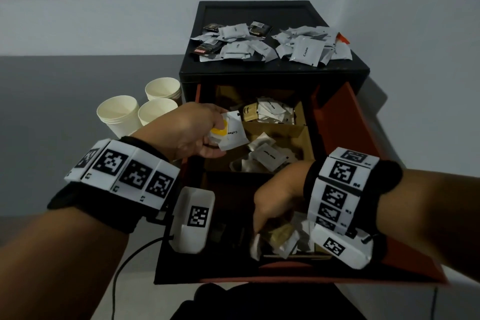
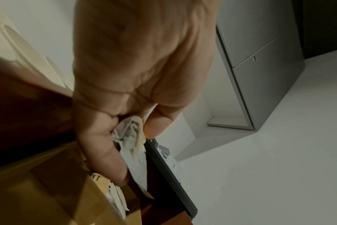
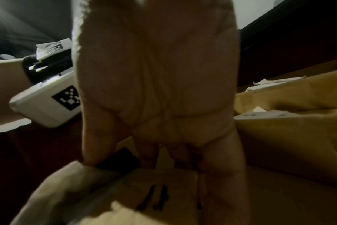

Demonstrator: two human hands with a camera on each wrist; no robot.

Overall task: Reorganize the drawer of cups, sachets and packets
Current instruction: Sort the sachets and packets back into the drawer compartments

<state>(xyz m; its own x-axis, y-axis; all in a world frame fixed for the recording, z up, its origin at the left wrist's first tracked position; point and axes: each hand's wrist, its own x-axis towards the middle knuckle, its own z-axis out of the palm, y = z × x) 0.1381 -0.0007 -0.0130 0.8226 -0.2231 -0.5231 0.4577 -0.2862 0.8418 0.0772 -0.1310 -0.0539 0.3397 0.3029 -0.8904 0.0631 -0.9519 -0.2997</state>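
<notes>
1. Head view is showing the right hand [image 1: 279, 197] nearest us, reaching down into the front compartment of the open drawer [image 1: 345, 122], fingers curling into a pile of white and tan sachets [image 1: 284, 238]; the right wrist view is too blurred to tell whether anything is actually being pinched.
2. Just beyond and to the left, the left hand [image 1: 192, 130] is hovering over the drawer's left edge, thumb and fingers gripping a small bunch of packets, with a white "Coffee" sachet [image 1: 233, 132] and something yellow on top.
3. Left wrist view is confirming it: fingers [image 2: 104, 155] are wrapping round crumpled white packets.
4. Under that hand, the middle compartment is holding loose white sachets [image 1: 267, 156], and the rear one is holding more white and tan ones [image 1: 267, 110].
5. Left of the cabinet, three stacks of paper cups [image 1: 140, 112] are standing on the floor, close together.
6. Farthest off, two heaps of sachets are lying on the black cabinet top [image 1: 259, 13]: a mixed white-and-dark heap [image 1: 233, 43] at left, a white "Cream" heap [image 1: 311, 45] at right.
</notes>
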